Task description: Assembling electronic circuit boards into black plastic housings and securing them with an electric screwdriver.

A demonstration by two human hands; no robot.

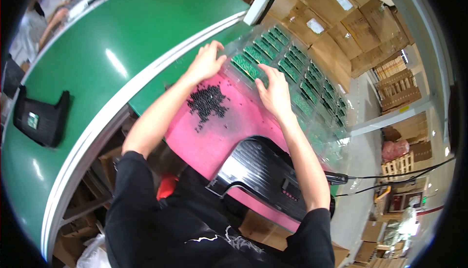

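A clear plastic tray of small green circuit boards lies just right of the frame's centre, running from upper centre down toward the right edge, its compartments filled in rows. The left hand rests at the tray's upper-left corner, fingers spread and lightly curled over the rim; whether they actually pinch the plastic cannot be told. The right hand lies flat on the tray's near edge, fingers extended and slightly apart, pressing down on the clear plastic without closing round anything.

Just left of the tray, between the two forearms, a pink mat carries a loose heap of small black parts, some scattered toward the lower left. Below it, at lower centre, sits a glossy black ribbed housing with a small button panel, touching the mat's lower edge.

The green conveyor belt sweeps across the upper left, and a black plastic part lies on it at the far left. Cardboard boxes stack along the upper right.
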